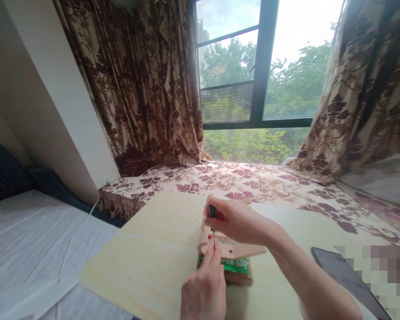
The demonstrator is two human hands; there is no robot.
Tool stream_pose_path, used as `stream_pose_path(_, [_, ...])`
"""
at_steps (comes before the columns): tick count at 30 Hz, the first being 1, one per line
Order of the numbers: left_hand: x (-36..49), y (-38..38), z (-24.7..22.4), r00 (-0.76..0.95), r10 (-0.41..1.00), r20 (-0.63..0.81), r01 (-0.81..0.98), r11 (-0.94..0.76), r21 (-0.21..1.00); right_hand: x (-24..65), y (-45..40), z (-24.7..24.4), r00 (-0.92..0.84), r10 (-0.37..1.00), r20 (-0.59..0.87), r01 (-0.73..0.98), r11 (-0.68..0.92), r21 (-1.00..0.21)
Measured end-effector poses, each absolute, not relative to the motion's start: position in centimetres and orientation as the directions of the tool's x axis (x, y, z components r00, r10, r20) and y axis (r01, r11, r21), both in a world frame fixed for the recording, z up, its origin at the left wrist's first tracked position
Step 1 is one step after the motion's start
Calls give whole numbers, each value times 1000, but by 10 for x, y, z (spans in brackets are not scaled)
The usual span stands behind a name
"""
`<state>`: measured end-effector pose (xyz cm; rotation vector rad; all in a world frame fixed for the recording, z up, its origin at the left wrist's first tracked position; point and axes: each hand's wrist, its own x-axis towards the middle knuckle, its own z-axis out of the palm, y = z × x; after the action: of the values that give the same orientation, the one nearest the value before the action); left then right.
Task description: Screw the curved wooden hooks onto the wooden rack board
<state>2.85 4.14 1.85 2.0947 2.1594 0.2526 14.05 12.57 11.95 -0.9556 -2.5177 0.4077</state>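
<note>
My right hand is wrapped round the dark handle of a screwdriver, which stands upright with its thin shaft pointing down. Under the shaft lies a pale wooden piece with a rounded left end, a pointed right end and a dark hole. My left hand reaches in from the front, fingertips pressed together at the lower end of the shaft. What sits between those fingertips is too small to make out. Beneath the wood, a green and brown package with white print props it up from the table.
The light wood-look tabletop stands beside a bed with a pale sheet. A dark phone or tablet lies at the right. Behind are a flower-patterned window seat, curtains and a window.
</note>
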Motion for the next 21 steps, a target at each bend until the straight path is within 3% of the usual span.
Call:
stream_pose_path(2, [24,43,12,-14,998,67,977,0,213,146,126,136,-758,633,154,567,757,-324])
stream_pose_path(7, [13,48,-15,61,964,258,955,-131,266,138,115,165,-825,558,-83,548,828,121])
stream_pose_path(9, [13,50,-23,57,954,295,957,-137,257,129,112,170,-825,539,-168,509,839,193])
stream_pose_path(13, [18,51,-31,-53,935,351,966,-41,254,118,116,173,-807,536,-248,501,844,193])
stream_pose_path(21, [17,54,-36,-28,946,324,967,-56,248,107,125,178,-777,556,-294,539,830,145])
